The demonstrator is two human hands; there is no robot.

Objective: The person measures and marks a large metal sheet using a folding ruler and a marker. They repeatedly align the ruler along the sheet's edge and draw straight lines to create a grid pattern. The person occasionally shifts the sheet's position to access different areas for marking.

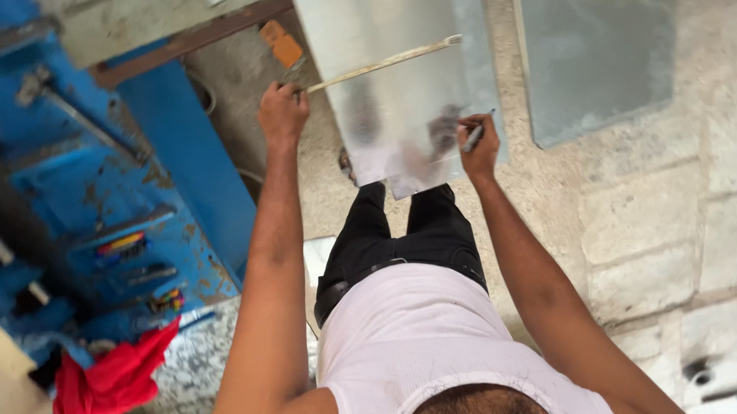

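Here, concrete floor | metal sheet | left hand grips ruler | right hand pinches, seemingly, a marker

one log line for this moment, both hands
left hand: holds long pale straightedge | right hand: dark marker pen on shiny metal sheet | floor: stone slabs

Two bare hands are in view: the left hand and the right hand. Two flat, shiny grey metal sheets lie on the concrete floor: the near sheet and the far sheet. There is one long, pale straight ruler, one dark pen-like marker, one orange rectangular block, one large blue painted metal machine and one crumpled red cloth.
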